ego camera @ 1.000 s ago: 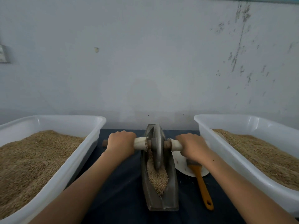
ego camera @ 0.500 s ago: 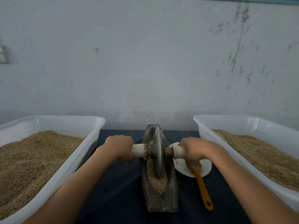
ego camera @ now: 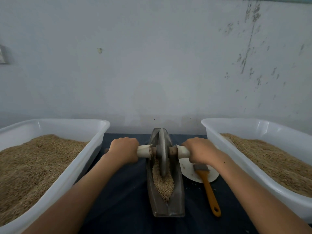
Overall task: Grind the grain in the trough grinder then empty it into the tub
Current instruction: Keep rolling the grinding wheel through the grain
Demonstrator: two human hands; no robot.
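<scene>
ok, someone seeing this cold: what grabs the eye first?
Dead centre, the metal trough grinder with its grinding wheel standing in a heap of grain, the left hand and right hand each gripping one end of the axle handle. Flanking it, two big white tubs, left tub and right tub, heaped with grain. An orange-handled brush lies across a white plate right of the trough.

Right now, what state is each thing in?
Left hand: grips the axle handle.
Right hand: grips the other handle.
Grinding wheel: upright in the trough.
Trough: holds grain.
Left tub: filled with grain.
Right tub: filled with grain.
Brush: lying across the white plate.
</scene>
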